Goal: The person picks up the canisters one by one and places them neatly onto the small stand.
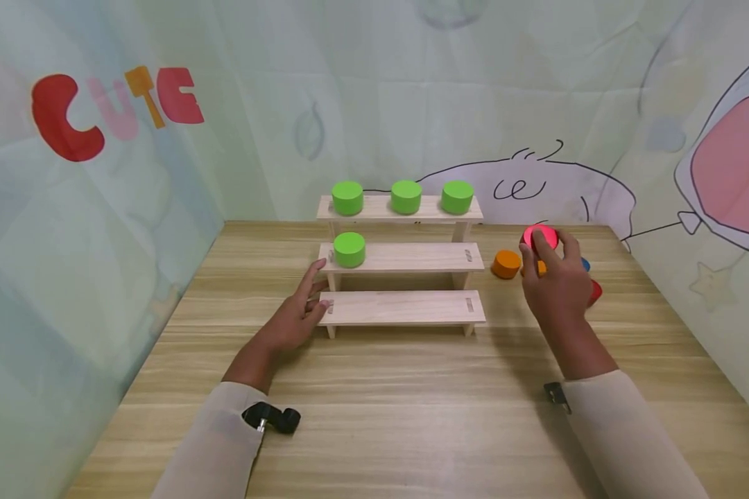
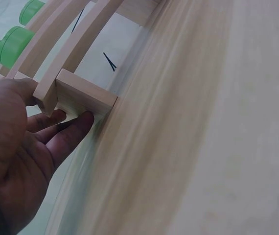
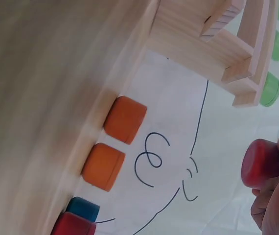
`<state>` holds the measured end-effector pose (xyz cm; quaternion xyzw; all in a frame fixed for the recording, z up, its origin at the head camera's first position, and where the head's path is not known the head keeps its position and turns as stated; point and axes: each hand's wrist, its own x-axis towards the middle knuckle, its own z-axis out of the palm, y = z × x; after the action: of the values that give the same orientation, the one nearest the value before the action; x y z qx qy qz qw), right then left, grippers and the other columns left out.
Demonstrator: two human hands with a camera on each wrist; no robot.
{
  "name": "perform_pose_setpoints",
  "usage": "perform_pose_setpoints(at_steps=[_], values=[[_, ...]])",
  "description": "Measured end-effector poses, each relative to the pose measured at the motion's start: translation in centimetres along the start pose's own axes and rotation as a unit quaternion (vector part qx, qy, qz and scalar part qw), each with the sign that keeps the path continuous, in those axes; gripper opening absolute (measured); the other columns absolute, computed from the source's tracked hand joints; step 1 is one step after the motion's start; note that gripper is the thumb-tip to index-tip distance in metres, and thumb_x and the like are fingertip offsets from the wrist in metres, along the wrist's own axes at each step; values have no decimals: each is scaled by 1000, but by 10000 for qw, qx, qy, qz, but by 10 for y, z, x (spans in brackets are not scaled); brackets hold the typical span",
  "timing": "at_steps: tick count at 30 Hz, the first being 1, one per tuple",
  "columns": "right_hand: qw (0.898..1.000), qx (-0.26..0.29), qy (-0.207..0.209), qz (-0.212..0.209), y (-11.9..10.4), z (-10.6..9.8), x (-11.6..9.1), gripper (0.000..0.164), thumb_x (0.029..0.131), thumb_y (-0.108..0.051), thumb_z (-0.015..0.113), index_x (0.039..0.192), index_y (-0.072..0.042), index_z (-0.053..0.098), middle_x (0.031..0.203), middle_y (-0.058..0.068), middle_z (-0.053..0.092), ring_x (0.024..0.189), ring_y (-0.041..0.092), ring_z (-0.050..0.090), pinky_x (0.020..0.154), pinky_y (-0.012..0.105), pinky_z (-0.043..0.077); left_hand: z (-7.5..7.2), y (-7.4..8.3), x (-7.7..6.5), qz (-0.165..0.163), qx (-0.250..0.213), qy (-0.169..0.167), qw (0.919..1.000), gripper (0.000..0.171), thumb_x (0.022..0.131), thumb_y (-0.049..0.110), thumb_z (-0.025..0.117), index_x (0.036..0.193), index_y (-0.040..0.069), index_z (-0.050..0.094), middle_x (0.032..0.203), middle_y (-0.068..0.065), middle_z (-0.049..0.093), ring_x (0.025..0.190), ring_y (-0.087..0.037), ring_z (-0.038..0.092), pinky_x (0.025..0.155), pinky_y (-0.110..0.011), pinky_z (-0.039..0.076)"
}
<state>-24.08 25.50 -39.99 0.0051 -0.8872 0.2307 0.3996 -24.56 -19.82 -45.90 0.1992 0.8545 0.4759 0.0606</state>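
A three-tier wooden stand (image 1: 412, 307) stands on the table. My left hand (image 1: 290, 322) grips its left end, the thumb on the bottom shelf and the fingers against the side, as the left wrist view shows. Green round blocks sit at the left (image 1: 347, 198), middle (image 1: 406, 197) and right (image 1: 458, 198) of the top shelf. One more green block (image 1: 349, 250) occupies the left of the middle shelf. To the right of the stand, my right hand (image 1: 562, 287) holds a red round block (image 3: 261, 161) between thumb and fingers, raised above the table.
Right of the stand lie two orange blocks (image 3: 125, 120) (image 3: 103, 167), a blue block (image 3: 83, 208) and another red block (image 3: 74, 225). Printed cloth walls (image 1: 374, 125) enclose the wood-grain table (image 1: 406, 409) at the back and sides.
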Motion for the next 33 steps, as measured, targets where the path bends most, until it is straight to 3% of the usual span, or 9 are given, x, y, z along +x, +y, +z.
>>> perform_pose_setpoints(at_steps=[7, 16, 23, 33], values=[[9985, 361, 212, -357, -15, 4, 6, 40, 110, -29, 68, 144, -9, 73, 146, 30, 62, 113, 53, 71, 92, 64, 64, 0, 0, 0, -9, -4, 20, 10000, 79, 118, 17, 47, 175, 38, -2, 174, -31, 33, 144, -51, 59, 117, -66, 50], [9942, 974, 61, -460, -51, 11, 11, 37, 107, -23, 73, 139, -5, 75, 145, 31, 63, 131, 50, 65, 99, 62, 63, 0, -1, 1, -75, 16, 4, 10000, 78, 118, 19, 46, 175, 39, -3, 175, -31, 32, 145, -51, 59, 118, -66, 49], [9890, 1343, -86, -615, -79, 25, 11, 37, 105, -25, 75, 137, -5, 77, 141, 28, 65, 120, 47, 69, 86, 54, 65, -1, 0, 0, -78, 40, 29, 10000, 78, 118, 19, 47, 175, 39, -2, 175, -30, 33, 145, -51, 59, 118, -66, 49], [9808, 1789, -600, -485, -113, 43, 5, 39, 103, -28, 79, 136, -7, 78, 136, 23, 68, 116, 44, 70, 90, 52, 65, 0, 2, 0, 32, 17, 49, 10000, 78, 117, 17, 48, 176, 36, 0, 174, -31, 35, 144, -52, 60, 116, -66, 51]])
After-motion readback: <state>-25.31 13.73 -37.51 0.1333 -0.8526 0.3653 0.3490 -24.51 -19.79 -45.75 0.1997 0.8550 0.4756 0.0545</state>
